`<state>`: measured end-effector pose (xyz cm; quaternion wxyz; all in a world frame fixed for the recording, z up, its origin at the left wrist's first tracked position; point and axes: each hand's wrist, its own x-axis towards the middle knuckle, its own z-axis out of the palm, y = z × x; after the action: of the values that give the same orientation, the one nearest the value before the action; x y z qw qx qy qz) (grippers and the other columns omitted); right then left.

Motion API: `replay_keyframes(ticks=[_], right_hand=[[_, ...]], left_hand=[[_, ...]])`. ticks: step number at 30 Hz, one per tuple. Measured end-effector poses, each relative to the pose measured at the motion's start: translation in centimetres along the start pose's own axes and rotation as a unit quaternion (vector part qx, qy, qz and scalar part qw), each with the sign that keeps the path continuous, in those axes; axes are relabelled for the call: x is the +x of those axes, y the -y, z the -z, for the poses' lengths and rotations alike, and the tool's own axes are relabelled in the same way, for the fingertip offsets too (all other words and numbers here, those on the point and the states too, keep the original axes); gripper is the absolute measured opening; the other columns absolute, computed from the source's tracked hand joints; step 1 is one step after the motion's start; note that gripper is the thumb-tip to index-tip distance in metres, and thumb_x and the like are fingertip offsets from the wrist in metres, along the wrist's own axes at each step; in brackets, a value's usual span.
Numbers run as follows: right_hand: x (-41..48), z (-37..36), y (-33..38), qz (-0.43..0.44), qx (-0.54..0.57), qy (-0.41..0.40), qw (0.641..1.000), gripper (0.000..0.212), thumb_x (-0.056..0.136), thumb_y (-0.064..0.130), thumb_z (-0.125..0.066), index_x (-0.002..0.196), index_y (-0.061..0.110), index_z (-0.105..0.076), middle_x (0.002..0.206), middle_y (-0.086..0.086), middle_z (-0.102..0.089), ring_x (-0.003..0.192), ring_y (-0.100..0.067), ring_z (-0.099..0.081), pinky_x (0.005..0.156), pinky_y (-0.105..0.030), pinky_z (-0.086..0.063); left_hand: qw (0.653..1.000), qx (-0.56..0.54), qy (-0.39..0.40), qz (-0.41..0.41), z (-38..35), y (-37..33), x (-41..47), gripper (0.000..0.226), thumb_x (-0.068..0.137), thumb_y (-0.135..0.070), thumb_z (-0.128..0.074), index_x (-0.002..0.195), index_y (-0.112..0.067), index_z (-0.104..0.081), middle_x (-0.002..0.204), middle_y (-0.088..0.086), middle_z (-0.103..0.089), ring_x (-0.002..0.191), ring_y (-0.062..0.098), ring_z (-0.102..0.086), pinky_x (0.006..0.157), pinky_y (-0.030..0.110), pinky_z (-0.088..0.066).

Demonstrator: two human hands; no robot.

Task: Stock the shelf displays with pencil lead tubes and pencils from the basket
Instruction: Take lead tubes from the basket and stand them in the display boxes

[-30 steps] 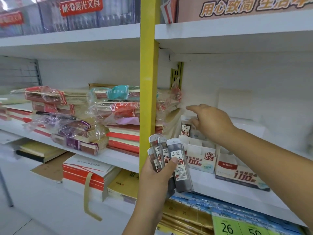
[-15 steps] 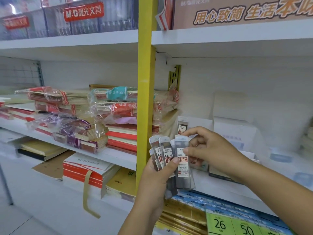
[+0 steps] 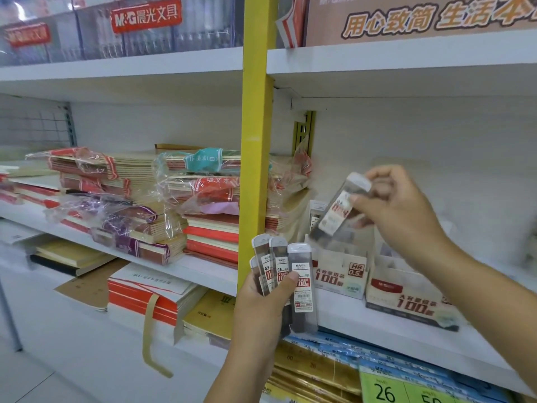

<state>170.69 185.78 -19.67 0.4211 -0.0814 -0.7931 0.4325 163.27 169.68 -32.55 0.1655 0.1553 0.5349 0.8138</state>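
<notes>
Step in hand: loading lead tubes into the display. Right hand [image 3: 398, 210] pinches one clear plastic pencil lead tube with a white-and-red label [image 3: 337, 213], tilted, just above the white cardboard display box marked HB 0.5 [image 3: 340, 274]. Left hand [image 3: 261, 303] grips a fan of like tubes [image 3: 290, 271] just left of that box. Next move, as I judge it: turn the tube upright and lower it into a free slot. Box compartments are blurred, so which are filled is unclear. Basket and pencils are not in view.
</notes>
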Motion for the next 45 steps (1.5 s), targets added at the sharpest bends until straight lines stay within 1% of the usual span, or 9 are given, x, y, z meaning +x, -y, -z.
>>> replay_keyframes(ticks=[6, 13, 19, 24, 29, 33, 36, 39, 45], right_hand=[[3.6, -1.8, -1.1, 0.143, -0.247, 0.057, 0.957, 0.030, 0.089, 0.015, -0.066, 0.096, 0.035, -0.044, 0.085, 0.008, -0.065, 0.073, -0.011, -0.065, 0.066, -0.039, -0.058], [5.5, -3.4, -3.3, 0.066, -0.277, 0.119, 0.951, 0.019, 0.085, 0.014, -0.069, 0.094, 0.025, -0.056, 0.078, 0.002, -0.065, 0.067, -0.014, -0.066, 0.062, -0.035, -0.056], [5.7, -3.1, -3.6, 0.126, -0.530, 0.114, 0.831, 0.029, 0.095, 0.029, -0.056, 0.124, 0.024, -0.062, 0.111, -0.004, -0.063, 0.096, -0.023, -0.060, 0.074, -0.033, -0.048], [1.2, -2.0, -1.4, 0.098, -0.276, 0.129, 0.947, 0.015, 0.092, 0.040, -0.056, 0.100, 0.038, -0.068, 0.089, 0.019, -0.068, 0.077, 0.004, -0.061, 0.061, -0.011, -0.044], [-2.9, -2.2, 0.1, 0.022, -0.168, 0.274, 0.947, 0.030, 0.082, 0.044, -0.069, 0.109, 0.050, -0.057, 0.089, 0.022, -0.067, 0.076, 0.005, -0.062, 0.066, -0.014, -0.046], [-3.0, -2.1, 0.1, 0.000, -0.118, 0.227, 0.967, 0.029, 0.087, 0.019, -0.070, 0.105, 0.039, -0.061, 0.077, 0.011, -0.073, 0.064, 0.000, -0.066, 0.060, -0.018, -0.051], [-1.0, -0.8, 0.3, -0.033, -0.028, 0.088, 0.995, 0.025, 0.088, 0.014, -0.067, 0.104, 0.031, -0.058, 0.079, 0.004, -0.075, 0.058, -0.007, -0.068, 0.048, -0.014, -0.049], [1.4, -0.1, 0.4, 0.055, -0.083, 0.013, 0.995, 0.026, 0.089, 0.013, -0.066, 0.096, 0.034, -0.052, 0.082, 0.004, -0.072, 0.070, -0.010, -0.069, 0.056, -0.021, -0.055], [3.3, -2.4, -1.8, 0.132, -0.285, 0.078, 0.946, 0.022, 0.090, 0.016, -0.063, 0.100, 0.030, -0.049, 0.086, 0.008, -0.065, 0.072, -0.005, -0.062, 0.062, -0.030, -0.055]], left_hand=[[1.000, 0.018, -0.011, -0.021, 0.1, 0.0, 0.4, 0.022, 0.089, -0.032, -0.072, 0.086, -0.053, -0.068, 0.091, -0.011, -0.079, 0.085, 0.013, -0.077, 0.074, 0.042, -0.064], [1.000, 0.011, 0.001, -0.010, 0.3, -0.2, 0.3, 0.025, 0.090, -0.031, -0.071, 0.082, -0.054, -0.068, 0.091, -0.011, -0.079, 0.083, 0.010, -0.076, 0.063, 0.031, -0.062], [1.000, 0.009, 0.006, 0.000, 0.4, -0.5, 0.2, 0.018, 0.090, -0.031, -0.071, 0.085, -0.048, -0.070, 0.095, -0.008, -0.079, 0.088, 0.017, -0.077, 0.074, 0.043, -0.064], [1.000, -0.009, 0.018, 0.007, 0.4, -0.9, -0.1, 0.011, 0.089, -0.029, -0.073, 0.094, -0.038, -0.071, 0.098, -0.001, -0.079, 0.090, 0.023, -0.077, 0.066, 0.038, -0.062], [0.999, -0.017, 0.037, -0.009, -0.1, -1.2, -0.5, 0.012, 0.088, -0.030, -0.073, 0.097, -0.037, -0.072, 0.098, 0.002, -0.079, 0.088, 0.026, -0.077, 0.066, 0.043, -0.063], [0.998, -0.015, 0.054, -0.029, -0.4, -1.0, -0.7, 0.010, 0.085, -0.033, -0.074, 0.094, -0.038, -0.074, 0.100, 0.003, -0.079, 0.092, 0.027, -0.076, 0.083, 0.052, -0.061], [0.997, -0.014, 0.054, -0.055, 0.1, -1.0, -0.3, 0.026, 0.075, -0.040, -0.073, 0.098, -0.028, -0.071, 0.094, 0.002, -0.079, 0.083, 0.022, -0.077, 0.072, 0.038, -0.064], [0.996, 0.015, 0.049, -0.069, 0.6, -0.8, 0.2, 0.011, 0.091, -0.034, -0.066, 0.099, -0.027, -0.065, 0.083, 0.000, -0.077, 0.063, 0.014, -0.070, 0.060, 0.025, -0.058], [0.993, 0.074, 0.075, -0.058, 1.3, -0.3, 0.6, 0.025, 0.096, -0.045, -0.056, 0.091, -0.021, -0.060, 0.061, -0.008, -0.059, 0.052, 0.005, -0.054, 0.051, 0.015, -0.045]])
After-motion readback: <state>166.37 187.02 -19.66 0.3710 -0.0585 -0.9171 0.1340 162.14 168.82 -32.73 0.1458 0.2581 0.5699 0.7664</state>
